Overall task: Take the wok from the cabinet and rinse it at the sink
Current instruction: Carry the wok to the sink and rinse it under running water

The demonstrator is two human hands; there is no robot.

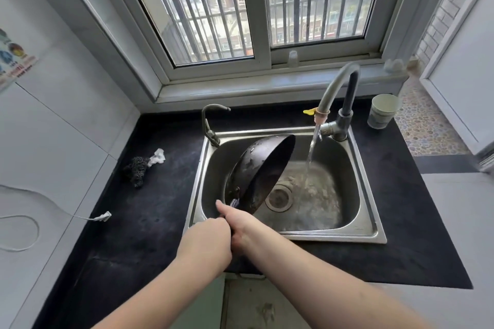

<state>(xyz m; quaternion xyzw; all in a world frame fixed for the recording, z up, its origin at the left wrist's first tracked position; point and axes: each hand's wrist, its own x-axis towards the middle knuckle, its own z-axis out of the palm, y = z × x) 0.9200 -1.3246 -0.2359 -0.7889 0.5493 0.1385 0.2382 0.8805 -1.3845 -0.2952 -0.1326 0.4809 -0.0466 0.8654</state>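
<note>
A dark, worn wok (pixel 260 171) is tipped steeply on its side inside the steel sink (pixel 371 230), its hollow facing right toward the drain. Both hands grip its handle at the sink's front left corner: my left hand (pixel 207 238) nearer me, my right hand (pixel 236 224) just ahead with the thumb pointing along the handle. The handle itself is almost fully hidden under the hands. Water runs from the tall grey tap (pixel 338 91) and falls onto the sink floor to the right of the wok, not on it.
A small second tap (pixel 211 123) stands at the sink's back left corner. A dark scouring pad with a white rag (pixel 143 165) lies on the black counter at left, beside a white cable (pixel 101 217). A paper cup (pixel 382 111) stands at back right. Window above.
</note>
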